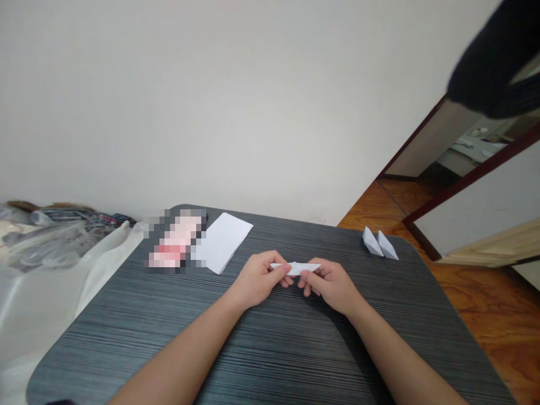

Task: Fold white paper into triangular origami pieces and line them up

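Note:
My left hand [258, 279] and my right hand [332, 286] hold a narrow folded strip of white paper [296, 269] between them, pinching its two ends above the dark striped table [270, 343]. Their fingertips nearly meet beneath the strip, hiding part of it. Two small folded white paper boats [373, 242] [388, 246] stand side by side towards the far right of the table. A flat sheet of white paper [221, 242] lies at the far edge, to the left of my hands. Next to it is a pixelated, unreadable pinkish item [175, 239].
A white cloth [54, 292] and crumpled plastic and clothing lie left of the table. An orange wooden floor [476, 298] lies to the right, with a door frame beyond. A white wall rises behind the table. A dark fabric item [493, 62] intrudes at the top right.

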{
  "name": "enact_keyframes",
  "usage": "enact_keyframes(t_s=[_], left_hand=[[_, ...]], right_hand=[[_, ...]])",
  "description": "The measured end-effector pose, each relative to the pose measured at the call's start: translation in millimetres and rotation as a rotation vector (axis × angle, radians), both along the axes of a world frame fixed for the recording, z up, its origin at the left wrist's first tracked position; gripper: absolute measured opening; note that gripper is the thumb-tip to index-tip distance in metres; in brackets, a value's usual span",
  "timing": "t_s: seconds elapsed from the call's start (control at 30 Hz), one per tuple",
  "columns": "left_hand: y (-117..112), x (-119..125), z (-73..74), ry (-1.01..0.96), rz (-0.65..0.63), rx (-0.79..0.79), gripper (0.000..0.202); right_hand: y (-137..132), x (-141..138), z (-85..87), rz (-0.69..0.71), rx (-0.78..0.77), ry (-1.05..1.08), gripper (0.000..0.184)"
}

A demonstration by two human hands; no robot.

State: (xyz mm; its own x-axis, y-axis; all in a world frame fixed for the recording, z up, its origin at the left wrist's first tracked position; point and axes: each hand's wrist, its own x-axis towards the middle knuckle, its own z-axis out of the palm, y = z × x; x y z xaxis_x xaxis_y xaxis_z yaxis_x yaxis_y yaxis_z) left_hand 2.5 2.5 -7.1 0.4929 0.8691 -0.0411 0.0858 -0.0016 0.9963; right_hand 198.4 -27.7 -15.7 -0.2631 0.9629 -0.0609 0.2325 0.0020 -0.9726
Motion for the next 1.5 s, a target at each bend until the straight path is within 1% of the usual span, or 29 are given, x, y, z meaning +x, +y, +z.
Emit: enact_keyframes(t_s=[0.23, 0.33, 0.4, 0.5, 0.57, 0.67, 0.8, 1.1, 1.27, 1.37, 1.5], left_hand=[[1, 0, -4.1, 0.035, 0.008, 0.031, 0.023], [1, 0, -5.6, 0.063, -0.014, 0.041, 0.023], [0, -1, -4.9, 0.117, -0.038, 0.068, 0.023], [0, -1, -1.9, 0.22, -0.074, 0.153, 0.022], [-1, -2, -0.2, 0.278, -0.106, 0.2, 0.022], [-1, -2, 1.0, 0.332, -0.15, 0.216, 0.026], [-1, -4, 2.4, 0.34, -0.179, 0.238, 0.026], [-2, -2, 7.9, 0.36, -0.175, 0.217, 0.026], [-3, -3, 11.0, 0.356, -0.219, 0.216, 0.027], [-3, -4, 10.2, 0.355, -0.215, 0.201, 0.03], [-2, -4, 5.4, 0.321, -0.202, 0.182, 0.03]], right_hand=[[1, 1, -2.0, -0.004, 0.001, -0.05, 0.025], [1, 1, 0.0, 0.013, 0.012, -0.098, 0.026], [0, 0, 1.8, 0.028, 0.031, -0.152, 0.026], [0, 0, 4.0, 0.057, 0.07, -0.225, 0.026], [-1, -1, 5.1, 0.071, 0.087, -0.239, 0.024], [-1, -3, 6.9, 0.084, 0.095, -0.235, 0.021], [-2, -5, 8.1, 0.087, 0.095, -0.234, 0.021], [-2, -3, 9.3, 0.088, 0.101, -0.234, 0.023], [-1, -2, 9.0, 0.075, 0.101, -0.225, 0.022], [-1, -3, 5.4, 0.081, 0.097, -0.194, 0.02], [-1, -3, 3.0, 0.092, 0.1, -0.192, 0.019]])
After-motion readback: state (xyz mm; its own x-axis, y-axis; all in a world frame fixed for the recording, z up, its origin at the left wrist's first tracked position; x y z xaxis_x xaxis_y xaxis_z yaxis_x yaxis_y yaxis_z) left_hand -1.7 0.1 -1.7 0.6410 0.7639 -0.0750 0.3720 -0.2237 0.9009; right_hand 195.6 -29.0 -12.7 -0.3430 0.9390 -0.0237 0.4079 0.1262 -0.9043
